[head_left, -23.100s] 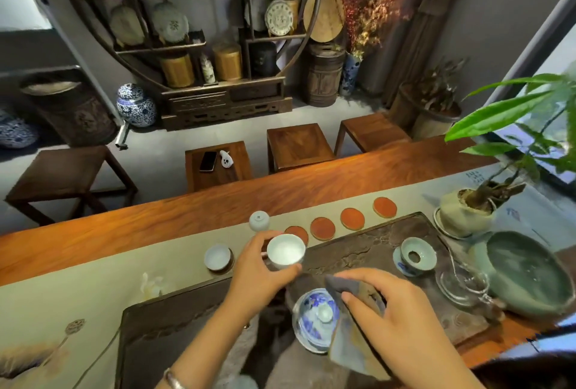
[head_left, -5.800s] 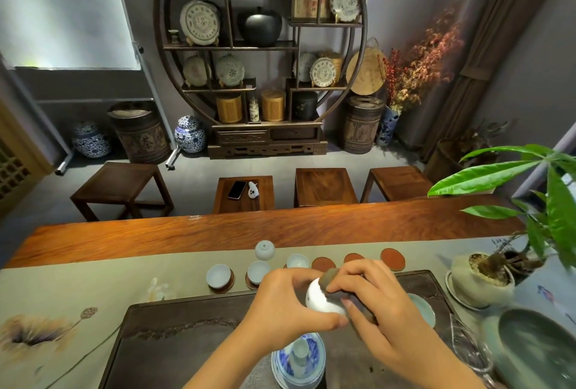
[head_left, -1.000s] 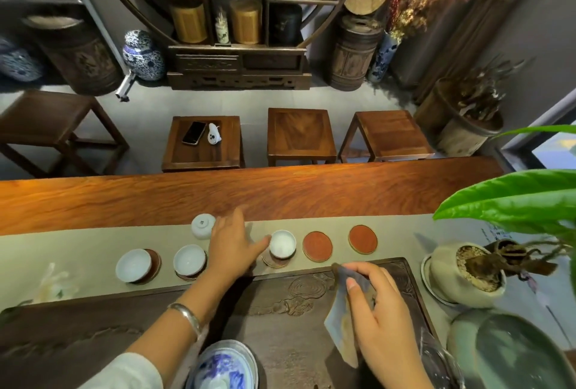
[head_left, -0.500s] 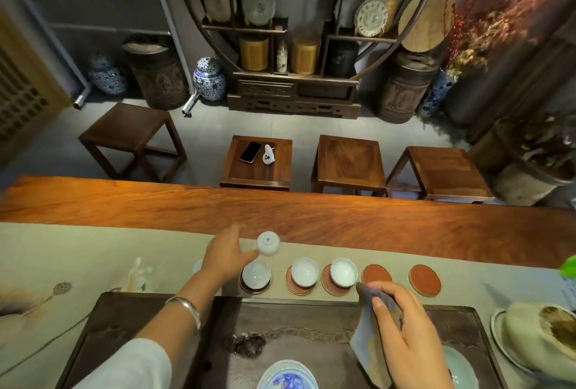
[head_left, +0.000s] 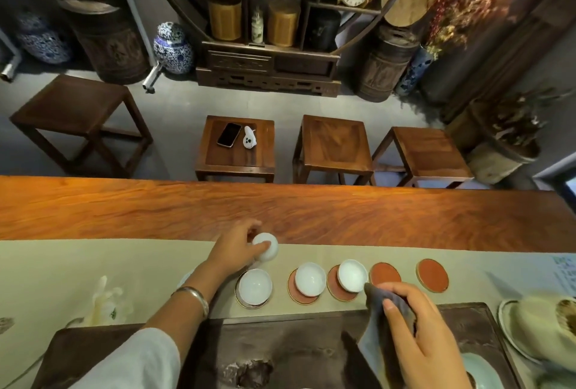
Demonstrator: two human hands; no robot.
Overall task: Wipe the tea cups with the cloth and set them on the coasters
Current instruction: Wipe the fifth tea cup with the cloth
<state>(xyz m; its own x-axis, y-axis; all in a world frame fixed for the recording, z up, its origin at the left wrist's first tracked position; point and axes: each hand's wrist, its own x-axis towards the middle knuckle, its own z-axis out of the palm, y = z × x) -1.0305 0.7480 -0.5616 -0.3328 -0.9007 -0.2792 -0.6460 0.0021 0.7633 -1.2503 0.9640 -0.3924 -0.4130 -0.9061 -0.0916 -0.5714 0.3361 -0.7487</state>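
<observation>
The left hand grips an upturned cup, fingers curled round its side, out on the runner just behind the row of coasters and toward the worktop's far edge; whether the cup is clear of the runner or touching it cannot be told. The right hand pinches the grey cloth between thumb and fingers over the near side of the dark tray, the cloth's top corner just beside the third cup. Three cups sit upright in the row: one nearest the left hand, a middle one and the third, each resting off-centre on its coaster. To their right two red coasters lie bare, the nearer just beyond the cloth and the last toward the worktop's right end. A further pale rim shows behind the left wrist, too hidden to call. So the step in hand looks like fetching the next cup for wiping. The next move calls for bringing that cup back over the tray to meet the cloth, turning it mouth up, wiping inside and out, then setting it on the nearer bare coaster without nudging the third cup beside it.
</observation>
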